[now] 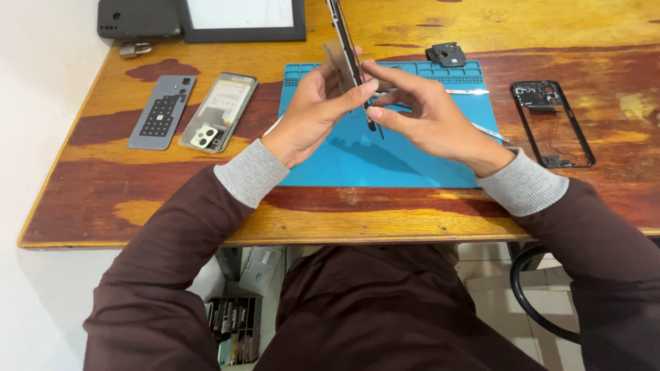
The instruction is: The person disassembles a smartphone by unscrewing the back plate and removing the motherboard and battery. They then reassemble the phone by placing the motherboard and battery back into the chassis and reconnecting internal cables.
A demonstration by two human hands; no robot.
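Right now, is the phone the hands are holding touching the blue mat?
Apart. The head view shows the phone held edge-on in both hands, raised above the blue mat, with its shadow cast separately on the mat below.

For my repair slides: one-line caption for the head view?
Both hands, left hand and right hand, hold a thin dark phone panel edge-on above a blue silicone work mat.

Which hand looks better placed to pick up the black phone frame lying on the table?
Probably the right hand: the black phone frame lies on its side, while the left hand supports the thin edge-on phone panel.
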